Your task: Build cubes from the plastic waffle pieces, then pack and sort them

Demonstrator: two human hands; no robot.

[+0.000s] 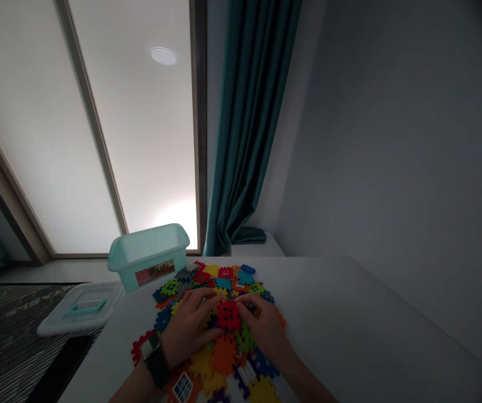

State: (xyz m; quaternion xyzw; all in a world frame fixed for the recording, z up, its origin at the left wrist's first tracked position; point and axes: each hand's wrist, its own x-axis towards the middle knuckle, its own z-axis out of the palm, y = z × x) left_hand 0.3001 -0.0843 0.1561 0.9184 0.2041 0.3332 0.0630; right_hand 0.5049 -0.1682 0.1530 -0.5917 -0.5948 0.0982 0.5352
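A spread of toothed plastic building tiles in many colours covers the table in front of me. Between my hands is a red tile [228, 315] with small window cut-outs. My right hand [266, 330] pinches its upper right edge between thumb and fingertips. To the left, my left hand [190, 324] lies over the tiles with thumb and fingers spread, its tips close to the red tile; a dark watch [154, 361] is on that wrist. An orange tile [224, 355] lies just below the red one, and a yellow tile [265, 390] is nearer me. The hands hide some tiles.
A pale green plastic bin [148, 254] stands at the table's back left. Its clear lid [83, 308] with a green handle lies left of the table, near a flat black object [62, 366]. The white table [341, 324] extends right toward a grey wall; a teal curtain [249, 123] hangs behind.
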